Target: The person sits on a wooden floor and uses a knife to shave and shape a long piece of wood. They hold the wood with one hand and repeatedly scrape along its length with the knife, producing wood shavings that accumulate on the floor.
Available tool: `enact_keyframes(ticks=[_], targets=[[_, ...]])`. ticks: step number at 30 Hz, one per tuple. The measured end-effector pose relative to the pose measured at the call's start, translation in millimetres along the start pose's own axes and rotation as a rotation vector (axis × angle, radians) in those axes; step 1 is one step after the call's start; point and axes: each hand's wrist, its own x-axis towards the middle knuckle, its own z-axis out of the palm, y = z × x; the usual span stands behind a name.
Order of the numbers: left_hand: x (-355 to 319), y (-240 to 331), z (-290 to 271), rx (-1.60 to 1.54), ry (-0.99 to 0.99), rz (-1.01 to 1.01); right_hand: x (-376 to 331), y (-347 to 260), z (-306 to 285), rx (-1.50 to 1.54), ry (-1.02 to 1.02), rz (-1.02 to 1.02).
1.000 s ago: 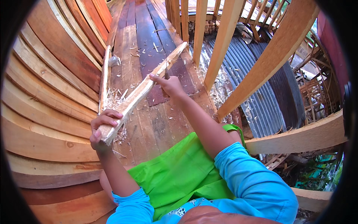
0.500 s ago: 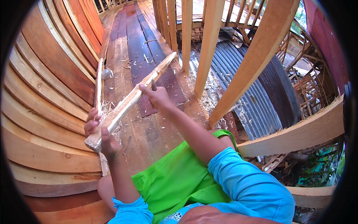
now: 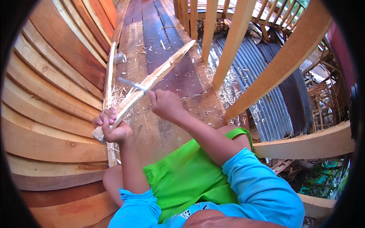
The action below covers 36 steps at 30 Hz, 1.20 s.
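A long pale strip of wood [image 3: 167, 69] slants from lower left to upper right in front of me, its surface rough and freshly cut. My left hand [image 3: 117, 129] is closed around it near its blunt lower end. In my right hand [image 3: 167, 105] is a knife [image 3: 131, 84], whose grey blade lies across the upper face of the strip and points left. The fist hides the knife's handle. Around the blade's base, my right thumb sits close to the strip's edge.
Wood shavings [image 3: 163, 45] litter the plank floor [image 3: 152, 125]. Another pale strip [image 3: 109, 72] runs beside the board wall [image 3: 57, 95] at left, near a small greyish lump [image 3: 119, 57]. Wooden railing posts [image 3: 232, 45] rise at right, with corrugated metal sheets [image 3: 247, 72] beyond and below.
The knife blade has turned from pointing upward beside the strip to lying across it. My left hand has rolled its grip at the lower end. The whole view has shifted slightly.
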Motion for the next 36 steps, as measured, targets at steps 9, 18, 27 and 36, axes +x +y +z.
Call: enact_keyframes(ticks=[9,18,27,36], targets=[[8,0,-22,0.025,0.097,-0.063,37,46,-1,0.096,-0.020,0.125],[5,-3,-14,0.029,0.159,-0.076,48,67,0,-0.100,0.049,0.155],[5,-2,-11,0.049,0.156,-0.049,42,63,2,-0.147,0.064,-0.100],[5,-4,-9,0.031,0.174,-0.065,48,66,25,-0.048,0.149,0.026]])
